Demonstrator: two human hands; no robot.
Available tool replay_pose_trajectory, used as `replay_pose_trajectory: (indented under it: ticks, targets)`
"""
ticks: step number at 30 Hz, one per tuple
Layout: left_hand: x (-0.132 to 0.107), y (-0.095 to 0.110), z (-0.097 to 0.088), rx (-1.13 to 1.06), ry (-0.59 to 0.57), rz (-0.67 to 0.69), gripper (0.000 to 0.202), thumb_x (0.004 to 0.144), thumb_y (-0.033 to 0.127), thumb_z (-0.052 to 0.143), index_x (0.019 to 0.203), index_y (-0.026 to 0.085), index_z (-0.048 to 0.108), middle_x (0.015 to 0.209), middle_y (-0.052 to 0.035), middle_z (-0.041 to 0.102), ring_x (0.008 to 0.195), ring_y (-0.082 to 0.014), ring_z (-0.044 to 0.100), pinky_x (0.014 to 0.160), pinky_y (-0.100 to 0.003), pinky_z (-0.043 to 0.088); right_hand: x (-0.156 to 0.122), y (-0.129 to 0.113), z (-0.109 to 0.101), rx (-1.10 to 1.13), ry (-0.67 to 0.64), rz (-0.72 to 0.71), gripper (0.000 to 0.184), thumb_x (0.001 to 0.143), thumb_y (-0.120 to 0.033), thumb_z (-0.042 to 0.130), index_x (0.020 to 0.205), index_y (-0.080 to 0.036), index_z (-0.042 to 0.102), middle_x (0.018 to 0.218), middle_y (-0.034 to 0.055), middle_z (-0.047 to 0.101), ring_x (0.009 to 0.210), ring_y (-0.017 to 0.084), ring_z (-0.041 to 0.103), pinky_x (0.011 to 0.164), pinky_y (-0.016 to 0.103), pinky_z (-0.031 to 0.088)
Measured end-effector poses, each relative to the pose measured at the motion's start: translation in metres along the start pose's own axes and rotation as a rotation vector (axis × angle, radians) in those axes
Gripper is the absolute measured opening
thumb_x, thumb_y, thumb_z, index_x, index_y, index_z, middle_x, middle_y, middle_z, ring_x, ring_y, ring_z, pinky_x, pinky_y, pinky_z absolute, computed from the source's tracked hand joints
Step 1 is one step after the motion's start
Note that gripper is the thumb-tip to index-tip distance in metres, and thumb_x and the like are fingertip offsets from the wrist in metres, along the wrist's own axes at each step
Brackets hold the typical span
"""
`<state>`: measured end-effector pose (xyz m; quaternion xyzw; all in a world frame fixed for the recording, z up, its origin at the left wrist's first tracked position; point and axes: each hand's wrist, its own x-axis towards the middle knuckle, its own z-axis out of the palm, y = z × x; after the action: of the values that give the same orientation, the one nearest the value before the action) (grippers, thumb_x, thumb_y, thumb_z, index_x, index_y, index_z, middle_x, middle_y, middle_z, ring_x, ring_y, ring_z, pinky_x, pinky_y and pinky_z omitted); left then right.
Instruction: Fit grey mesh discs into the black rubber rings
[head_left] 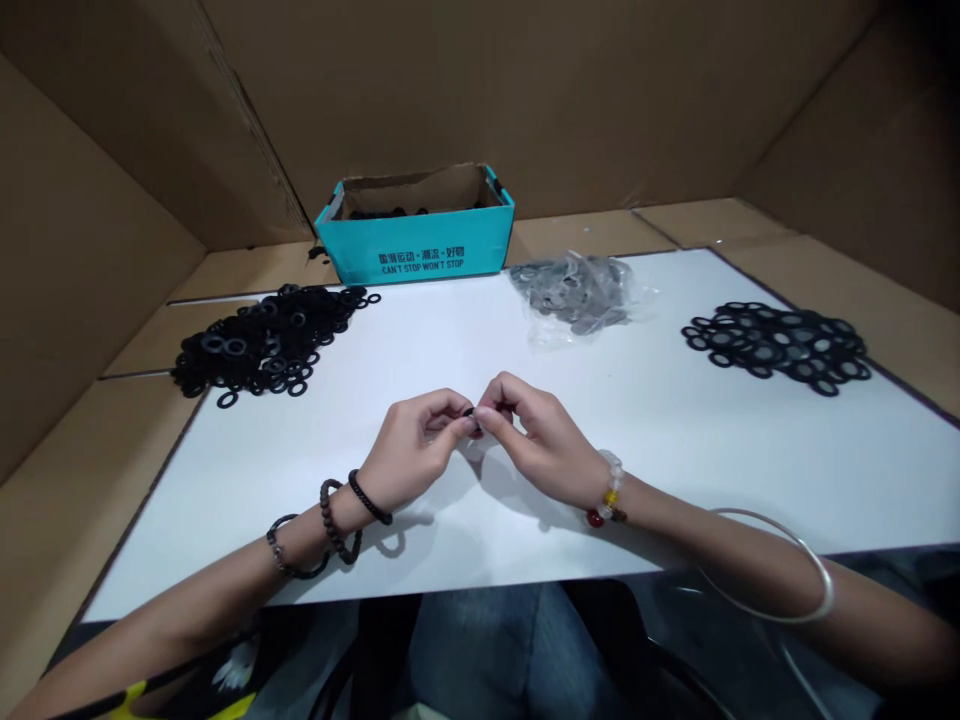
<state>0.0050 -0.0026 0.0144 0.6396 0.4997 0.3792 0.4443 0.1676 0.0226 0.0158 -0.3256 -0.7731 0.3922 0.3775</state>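
A small black piece, largely covered by fingers, is at the centre above the white counter, gripped in a fingertip pinch by both hands, the left hand from nine o'clock and the right hand from three. Measured from it, a heap of black rings lies at ten o'clock, a turquoise box stands between eleven and twelve, and a clear bag of grey discs rests at one. A spread cluster of black rings with greyish centres lies between two and three o'clock.
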Motion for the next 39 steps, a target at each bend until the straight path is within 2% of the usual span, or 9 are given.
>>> replay_pose_trajectory:
  ticks: [5, 13, 15, 20, 22, 25, 28, 33, 39]
  targets:
    - [0.001, -0.006, -0.001, 0.044, 0.01, 0.005, 0.01, 0.081, 0.021, 0.053, 0.079, 0.014, 0.06, 0.076, -0.0032, 0.063, 0.073, -0.0134, 0.06, 0.066, -0.023, 0.047, -0.001, 0.003, 0.002, -0.14, 0.01, -0.037, 0.014, 0.086, -0.021, 0.045, 0.073, -0.017, 0.046, 0.065, -0.0009, 0.051, 0.057, 0.009, 0.045, 0.054, 0.023, 0.035]
    - [0.002, -0.003, -0.003, -0.06, 0.169, 0.029, 0.007, 0.077, 0.02, 0.058, 0.075, 0.014, 0.058, 0.072, -0.0022, 0.061, 0.072, -0.0134, 0.062, 0.066, -0.023, 0.048, -0.002, 0.0, 0.003, -0.185, 0.024, -0.005, 0.014, 0.086, -0.022, 0.045, 0.073, -0.017, 0.045, 0.063, -0.0016, 0.048, 0.055, 0.008, 0.043, 0.052, 0.021, 0.033]
    - [0.002, -0.001, -0.004, -0.092, 0.147, 0.037, 0.008, 0.077, 0.021, 0.059, 0.075, 0.014, 0.058, 0.073, -0.002, 0.061, 0.072, -0.0129, 0.062, 0.067, -0.022, 0.048, -0.001, -0.001, 0.001, -0.149, 0.002, -0.004, 0.015, 0.087, -0.024, 0.045, 0.073, -0.017, 0.045, 0.063, -0.0017, 0.048, 0.055, 0.008, 0.043, 0.051, 0.021, 0.033]
    - [0.004, 0.002, -0.007, -0.227, -0.038, -0.06, 0.014, 0.074, 0.025, 0.064, 0.076, 0.013, 0.057, 0.073, -0.0019, 0.061, 0.071, -0.0127, 0.062, 0.066, -0.023, 0.048, 0.003, 0.004, -0.003, -0.12, -0.03, -0.006, 0.018, 0.087, -0.027, 0.044, 0.073, -0.017, 0.044, 0.061, -0.0027, 0.048, 0.054, 0.009, 0.042, 0.052, 0.021, 0.033]
    - [0.005, 0.002, -0.008, -0.278, -0.043, -0.078, 0.016, 0.073, 0.026, 0.065, 0.076, 0.013, 0.057, 0.074, -0.0018, 0.061, 0.071, -0.0127, 0.062, 0.067, -0.023, 0.049, 0.004, 0.006, -0.004, -0.154, -0.035, -0.009, 0.02, 0.089, -0.029, 0.042, 0.073, -0.017, 0.045, 0.061, -0.0025, 0.048, 0.055, 0.009, 0.042, 0.053, 0.021, 0.033]
    - [0.007, 0.002, -0.009, -0.299, -0.018, -0.081, 0.016, 0.071, 0.025, 0.067, 0.074, 0.013, 0.058, 0.072, -0.0006, 0.061, 0.069, -0.0113, 0.061, 0.066, -0.022, 0.048, 0.005, 0.008, -0.003, -0.203, -0.106, -0.062, 0.023, 0.092, -0.028, 0.035, 0.074, -0.017, 0.045, 0.064, -0.0014, 0.049, 0.058, 0.009, 0.045, 0.056, 0.022, 0.034]
    - [0.007, 0.001, -0.009, -0.312, -0.008, -0.098, 0.016, 0.068, 0.024, 0.069, 0.071, 0.012, 0.06, 0.069, -0.0001, 0.061, 0.067, -0.0102, 0.059, 0.064, -0.02, 0.047, 0.005, 0.008, -0.003, -0.246, -0.152, -0.148, 0.022, 0.092, -0.024, 0.036, 0.073, -0.017, 0.045, 0.063, -0.0017, 0.047, 0.058, 0.01, 0.044, 0.057, 0.022, 0.034]
    - [0.006, 0.006, -0.01, -0.381, 0.007, -0.086, 0.015, 0.065, 0.024, 0.072, 0.067, 0.013, 0.062, 0.066, 0.0001, 0.063, 0.064, -0.0101, 0.059, 0.064, -0.021, 0.047, 0.004, 0.007, -0.003, -0.186, -0.076, -0.33, 0.023, 0.09, -0.019, 0.039, 0.068, -0.017, 0.044, 0.059, -0.0029, 0.04, 0.056, 0.009, 0.04, 0.056, 0.022, 0.034]
    - [0.004, 0.017, -0.015, -0.27, 0.074, -0.006, 0.011, 0.063, 0.019, 0.072, 0.064, 0.013, 0.063, 0.062, 0.0002, 0.064, 0.058, -0.0092, 0.058, 0.059, -0.019, 0.047, 0.005, 0.007, -0.001, -0.172, -0.031, -0.409, 0.022, 0.09, -0.017, 0.04, 0.068, -0.017, 0.043, 0.059, -0.0024, 0.039, 0.057, 0.01, 0.039, 0.056, 0.023, 0.034]
